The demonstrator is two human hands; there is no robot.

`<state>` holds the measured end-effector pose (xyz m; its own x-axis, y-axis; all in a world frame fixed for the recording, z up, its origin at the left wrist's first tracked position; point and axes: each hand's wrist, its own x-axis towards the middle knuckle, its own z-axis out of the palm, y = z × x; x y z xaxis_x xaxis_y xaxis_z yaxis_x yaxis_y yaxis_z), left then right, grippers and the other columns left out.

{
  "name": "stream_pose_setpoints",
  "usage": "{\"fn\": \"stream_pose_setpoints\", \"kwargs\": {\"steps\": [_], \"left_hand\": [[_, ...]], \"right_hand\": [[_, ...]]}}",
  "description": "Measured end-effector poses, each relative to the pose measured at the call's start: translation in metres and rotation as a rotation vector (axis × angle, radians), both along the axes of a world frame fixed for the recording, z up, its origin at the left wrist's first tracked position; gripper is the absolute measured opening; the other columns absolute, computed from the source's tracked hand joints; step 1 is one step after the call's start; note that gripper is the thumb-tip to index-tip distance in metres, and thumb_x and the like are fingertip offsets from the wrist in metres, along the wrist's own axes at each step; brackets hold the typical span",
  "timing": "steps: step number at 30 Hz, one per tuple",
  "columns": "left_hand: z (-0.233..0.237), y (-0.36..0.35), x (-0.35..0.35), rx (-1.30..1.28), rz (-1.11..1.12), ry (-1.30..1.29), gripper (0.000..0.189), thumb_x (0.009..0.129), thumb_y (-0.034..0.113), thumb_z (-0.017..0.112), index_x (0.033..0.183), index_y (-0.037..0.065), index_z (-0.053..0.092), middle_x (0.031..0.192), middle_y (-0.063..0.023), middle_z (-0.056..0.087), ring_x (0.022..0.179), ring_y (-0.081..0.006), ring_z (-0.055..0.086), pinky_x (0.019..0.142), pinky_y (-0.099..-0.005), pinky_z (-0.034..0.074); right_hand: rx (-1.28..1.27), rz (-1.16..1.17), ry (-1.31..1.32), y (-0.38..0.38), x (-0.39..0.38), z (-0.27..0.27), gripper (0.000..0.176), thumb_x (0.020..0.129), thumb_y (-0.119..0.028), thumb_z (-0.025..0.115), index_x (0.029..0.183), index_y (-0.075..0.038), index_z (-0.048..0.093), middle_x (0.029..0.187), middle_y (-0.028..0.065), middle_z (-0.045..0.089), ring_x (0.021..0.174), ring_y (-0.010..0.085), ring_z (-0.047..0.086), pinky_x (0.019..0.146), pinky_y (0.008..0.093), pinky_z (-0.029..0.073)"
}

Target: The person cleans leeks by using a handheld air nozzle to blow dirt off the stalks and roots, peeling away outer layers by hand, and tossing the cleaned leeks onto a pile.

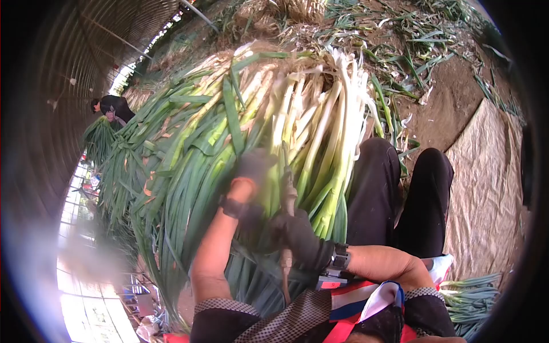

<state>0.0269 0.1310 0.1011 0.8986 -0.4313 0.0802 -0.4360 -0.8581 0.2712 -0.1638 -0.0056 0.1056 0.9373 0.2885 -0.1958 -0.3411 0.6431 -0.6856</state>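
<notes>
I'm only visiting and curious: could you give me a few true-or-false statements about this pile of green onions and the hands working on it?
1. Both hands wear dark gloves. True: the left hand and the right hand are both gloved.
2. Nobody else is in view. False: another person bends over at the far left.
3. The right hand grips a slim rod-like tool. True.
4. A blue sheet covers the ground on the right. False: the sheet is tan.
5. The green onions have white stalks and green leaves. True.
</notes>
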Motion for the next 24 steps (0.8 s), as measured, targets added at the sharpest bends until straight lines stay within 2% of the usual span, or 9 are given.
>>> {"fn": "stream_pose_setpoints", "kwargs": {"steps": [2, 4, 6, 8, 11, 16, 20, 23, 24], "left_hand": [[-0.043, 0.041, 0.033, -0.340, -0.093, 0.097, 0.021, 0.085, 0.022, 0.055, 0.084, 0.003, 0.064, 0.084, -0.0184, 0.064, 0.084, -0.0342, 0.063, 0.071, -0.0417, 0.050], [-0.048, 0.043, 0.043, 0.311, -0.036, -0.125, 0.020, 0.085, 0.020, 0.055, 0.085, 0.003, 0.065, 0.086, -0.0184, 0.065, 0.083, -0.0333, 0.063, 0.070, -0.0400, 0.049], [-0.046, 0.040, 0.044, 0.444, 0.061, -0.176, 0.021, 0.084, 0.020, 0.055, 0.085, 0.002, 0.066, 0.086, -0.0187, 0.065, 0.082, -0.0329, 0.064, 0.070, -0.0397, 0.049], [-0.039, 0.030, 0.036, 0.056, 0.193, -0.050, 0.022, 0.084, 0.022, 0.056, 0.083, 0.002, 0.066, 0.085, -0.0192, 0.065, 0.080, -0.0333, 0.064, 0.070, -0.0408, 0.048], [-0.007, 0.005, 0.002, -0.318, 0.268, -0.013, 0.024, 0.083, 0.025, 0.058, 0.078, 0.004, 0.066, 0.084, -0.0190, 0.064, 0.081, -0.0351, 0.063, 0.070, -0.0438, 0.048], [0.028, -0.027, -0.049, 0.080, 0.284, -0.124, 0.029, 0.080, 0.030, 0.061, 0.090, 0.002, 0.063, 0.087, -0.0211, 0.063, 0.086, -0.0400, 0.060, 0.072, -0.0450, 0.047], [0.028, -0.029, -0.045, 0.195, 0.226, -0.112, 0.031, 0.080, 0.026, 0.063, 0.100, 0.002, 0.060, 0.089, -0.0226, 0.062, 0.089, -0.0395, 0.059, 0.074, -0.0445, 0.046], [0.014, -0.011, -0.015, 0.188, 0.111, 0.052, 0.031, 0.080, 0.024, 0.062, 0.103, 0.002, 0.059, 0.096, -0.0229, 0.062, 0.092, -0.0384, 0.058, 0.076, -0.0438, 0.047], [0.005, 0.002, -0.008, 0.335, -0.075, 0.040, 0.032, 0.080, 0.023, 0.062, 0.104, 0.002, 0.059, 0.098, -0.0226, 0.062, 0.093, -0.0384, 0.058, 0.077, -0.0431, 0.047]], "right_hand": [[0.062, 0.005, -0.011, 0.002, 0.000, -0.001, 0.011, 0.085, -0.007, 0.055, 0.090, 0.000, 0.062, 0.079, 0.0053, 0.062, 0.070, 0.0105, 0.059, 0.061, 0.0232, 0.049], [-0.018, 0.028, -0.005, 0.000, 0.002, -0.001, 0.010, 0.082, -0.005, 0.057, 0.089, 0.000, 0.062, 0.079, 0.0057, 0.062, 0.070, 0.0114, 0.060, 0.062, 0.0235, 0.049], [-0.032, 0.046, 0.016, -0.004, 0.004, 0.004, 0.011, 0.080, -0.003, 0.058, 0.089, 0.000, 0.062, 0.079, 0.0062, 0.063, 0.071, 0.0121, 0.060, 0.062, 0.0240, 0.049], [0.016, 0.066, 0.053, -0.011, 0.003, 0.013, 0.012, 0.078, -0.002, 0.059, 0.089, 0.000, 0.062, 0.079, 0.0067, 0.063, 0.071, 0.0128, 0.061, 0.063, 0.0247, 0.049], [-0.447, -0.179, -0.635, -0.007, -0.001, -0.010, 0.011, 0.079, -0.011, 0.061, 0.079, 0.000, 0.063, 0.068, 0.0024, 0.058, 0.058, 0.0114, 0.053, 0.052, 0.0266, 0.041], [-0.046, 0.131, -0.017, -0.019, 0.000, 0.013, 0.015, 0.072, -0.003, 0.062, 0.087, -0.001, 0.062, 0.076, 0.0075, 0.063, 0.068, 0.0155, 0.061, 0.062, 0.0267, 0.049], [-0.542, -0.309, -0.758, 0.001, 0.018, -0.012, 0.015, 0.082, -0.011, 0.058, 0.079, 0.003, 0.064, 0.065, 0.0039, 0.058, 0.056, 0.0111, 0.053, 0.049, 0.0281, 0.041], [-0.145, -0.019, -0.107, -0.003, 0.030, 0.003, 0.008, 0.078, -0.005, 0.058, 0.079, 0.001, 0.062, 0.066, 0.0025, 0.060, 0.057, 0.0105, 0.056, 0.052, 0.0254, 0.045], [-0.296, -0.142, -0.363, 0.005, 0.034, -0.011, 0.012, 0.084, -0.006, 0.054, 0.076, -0.001, 0.062, 0.064, 0.0003, 0.058, 0.055, 0.0085, 0.053, 0.048, 0.0240, 0.043]]}}
